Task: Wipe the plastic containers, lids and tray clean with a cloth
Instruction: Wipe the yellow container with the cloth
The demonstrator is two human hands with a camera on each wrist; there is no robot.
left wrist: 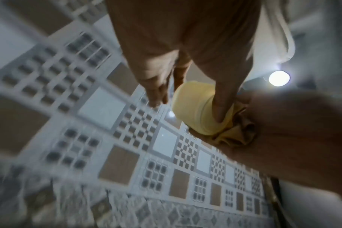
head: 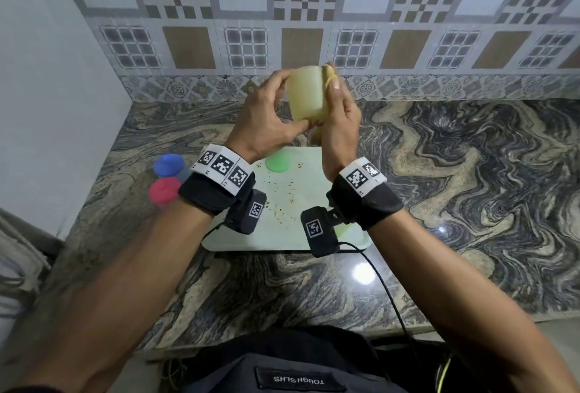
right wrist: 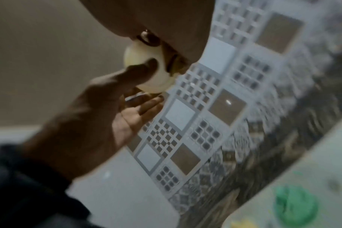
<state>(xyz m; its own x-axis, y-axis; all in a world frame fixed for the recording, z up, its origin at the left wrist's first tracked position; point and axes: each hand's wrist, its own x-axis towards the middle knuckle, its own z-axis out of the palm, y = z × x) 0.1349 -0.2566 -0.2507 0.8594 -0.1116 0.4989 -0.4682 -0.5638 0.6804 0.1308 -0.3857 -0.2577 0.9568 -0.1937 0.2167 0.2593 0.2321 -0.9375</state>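
Note:
My left hand (head: 266,113) grips a pale yellow translucent plastic container (head: 304,94), lifted above the counter and lying sideways. My right hand (head: 340,113) holds a bunched yellow cloth (head: 329,75) against the container's open right end. The left wrist view shows my thumb across the container (left wrist: 193,108) and the crumpled cloth (left wrist: 234,135) at its mouth. The right wrist view shows the container (right wrist: 144,69) between both hands. Below them lies a pale tray (head: 282,235) speckled with crumbs, with a green lid (head: 277,162) on it.
Two closed containers stand on the marble counter left of the tray, one with a blue lid (head: 169,165) and one with a red lid (head: 164,190). A tiled wall runs behind and a plain wall is on the left. A black cable hangs at the front edge.

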